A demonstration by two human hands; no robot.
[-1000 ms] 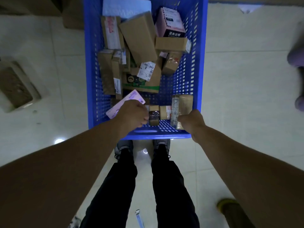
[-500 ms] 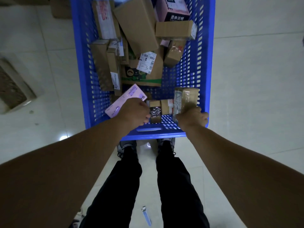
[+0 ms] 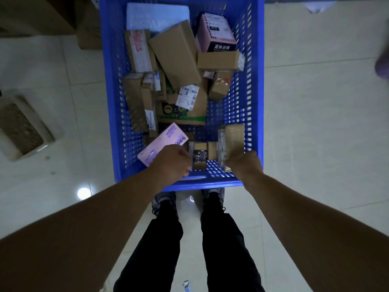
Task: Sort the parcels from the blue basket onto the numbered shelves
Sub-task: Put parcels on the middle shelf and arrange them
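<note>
The blue basket (image 3: 109, 102) stands on the floor in front of my feet, filled with several cardboard parcels. My left hand (image 3: 171, 163) is inside its near end, fingers curled on the near end of a flat pink parcel (image 3: 166, 142) that leans toward the left wall. My right hand (image 3: 245, 165) grips the near end of a tall brown box (image 3: 233, 140) wrapped in clear tape, by the right wall. A small taped box (image 3: 200, 157) lies between my hands. A brown parcel with a white label marked 1-3 (image 3: 187, 98) lies in the middle.
A pink and black box (image 3: 216, 32) and a pale blue bag (image 3: 157, 15) lie at the basket's far end. A grey tray (image 3: 23, 127) sits on the tiled floor at left. Cardboard boxes (image 3: 88, 32) stand at the far left. No shelves are in view.
Both hands stay on the same two parcels at the basket's near end. The view has shifted slightly over the basket.
</note>
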